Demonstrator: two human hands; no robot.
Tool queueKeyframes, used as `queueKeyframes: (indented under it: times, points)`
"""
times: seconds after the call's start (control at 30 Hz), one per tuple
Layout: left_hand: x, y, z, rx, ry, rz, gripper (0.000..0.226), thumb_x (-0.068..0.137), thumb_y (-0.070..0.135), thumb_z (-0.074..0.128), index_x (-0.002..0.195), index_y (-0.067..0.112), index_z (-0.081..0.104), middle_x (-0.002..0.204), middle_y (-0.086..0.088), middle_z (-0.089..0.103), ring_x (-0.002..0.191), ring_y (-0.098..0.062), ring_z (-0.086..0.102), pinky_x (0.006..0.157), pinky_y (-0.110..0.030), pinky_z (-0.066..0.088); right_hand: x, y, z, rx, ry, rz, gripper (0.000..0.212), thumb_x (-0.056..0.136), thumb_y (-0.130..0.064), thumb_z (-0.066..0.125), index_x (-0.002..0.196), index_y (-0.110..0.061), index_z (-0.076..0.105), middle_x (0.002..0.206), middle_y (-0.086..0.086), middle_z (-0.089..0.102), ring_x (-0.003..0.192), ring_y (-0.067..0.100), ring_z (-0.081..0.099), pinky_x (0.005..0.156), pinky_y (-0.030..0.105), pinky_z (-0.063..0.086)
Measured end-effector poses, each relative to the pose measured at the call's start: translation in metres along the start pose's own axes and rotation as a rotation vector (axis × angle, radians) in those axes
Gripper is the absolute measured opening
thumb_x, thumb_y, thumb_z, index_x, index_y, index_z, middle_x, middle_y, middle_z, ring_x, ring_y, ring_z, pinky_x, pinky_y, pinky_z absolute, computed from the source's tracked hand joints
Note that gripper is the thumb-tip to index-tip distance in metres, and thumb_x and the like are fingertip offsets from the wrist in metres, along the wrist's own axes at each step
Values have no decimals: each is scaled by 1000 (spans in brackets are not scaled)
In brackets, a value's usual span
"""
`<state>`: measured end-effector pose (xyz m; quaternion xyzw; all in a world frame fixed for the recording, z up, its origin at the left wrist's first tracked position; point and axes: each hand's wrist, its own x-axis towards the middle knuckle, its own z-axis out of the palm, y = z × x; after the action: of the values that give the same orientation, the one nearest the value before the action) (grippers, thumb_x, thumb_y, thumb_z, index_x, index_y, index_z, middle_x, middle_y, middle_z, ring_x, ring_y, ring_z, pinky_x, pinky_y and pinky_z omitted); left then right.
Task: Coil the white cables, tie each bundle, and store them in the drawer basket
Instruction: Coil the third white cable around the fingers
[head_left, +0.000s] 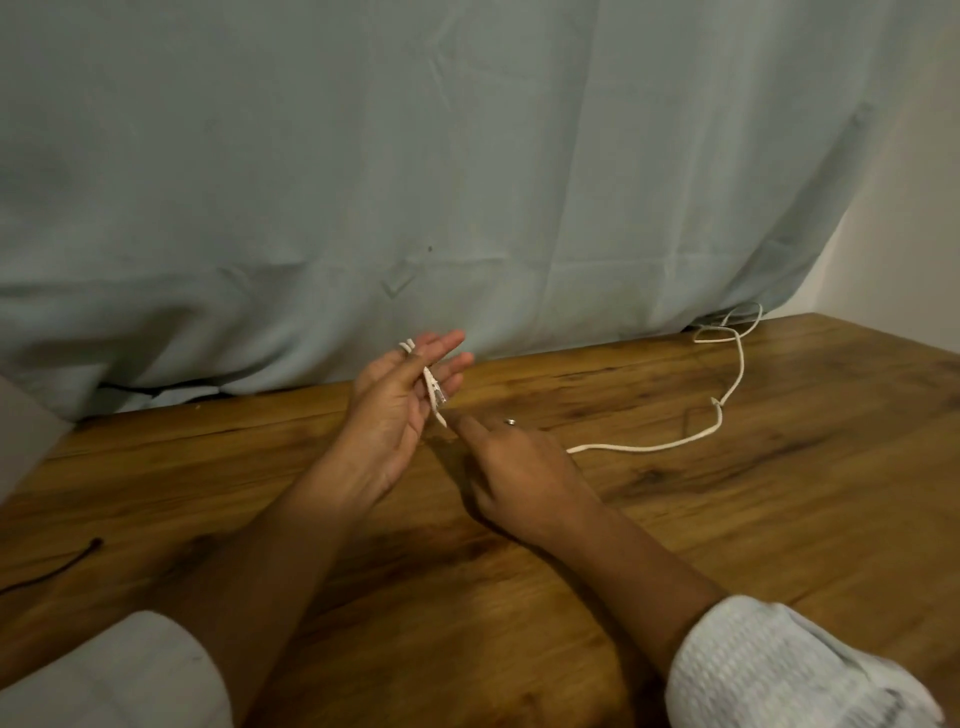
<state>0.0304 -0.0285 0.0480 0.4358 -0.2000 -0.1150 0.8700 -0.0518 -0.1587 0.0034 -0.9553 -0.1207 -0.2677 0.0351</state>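
- Head view: the left hand (397, 415) is raised just above the wooden surface (779, 519), a little left of the frame's centre, palm turned to the right.
- Its fingers (449, 339) are nearly straight and spread narrowly. The thumb presses one end of the white cable (649, 447) against the forefinger.
- That end loops over the top of the forefinger and runs down across the palm. A clear plug (438, 396) lies there.
- The right hand (519, 467) is at centre frame, back up, low over the surface. Its forefinger reaches toward the cable just below the left palm.
- A ring (510, 422) sits on one of its fingers. Its other fingers are tucked under, and I cannot tell whether they grip the cable.
- The cable comes out from the right side of the right hand and lies on the surface toward the right.
- It passes a small knot, climbs to the upper right of the frame and ends in loose loops at the foot of the cloth (467, 156).
- The pale blue-grey cloth hangs behind the surface across the upper half of the frame.
- A black cord (57, 564) lies on the surface at the lower left, well apart from the hands.
- A white sleeve (779, 670) covers the right forearm at the lower right.
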Motion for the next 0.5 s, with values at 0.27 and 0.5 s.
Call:
queueKeyframes:
  times: [0.27, 0.5]
  points:
    - [1, -23, -11, 532, 43, 251, 22, 110, 11, 45, 131, 14, 51, 126, 6, 69, 100, -13, 76, 79, -19, 56, -3, 7, 0, 162, 29, 123, 43, 93, -24, 57, 134, -29, 46, 100, 6, 71, 88, 33, 68, 70, 43, 56]
    - [2, -16, -11, 331, 68, 110, 28, 107, 14, 53, 135, 8, 52, 119, -2, 77, 100, -22, 78, 77, -23, 61, 0, 3, 2, -62, -40, 191, 40, 93, -16, 59, 131, -23, 49, 122, 7, 64, 102, 35, 68, 73, 40, 49]
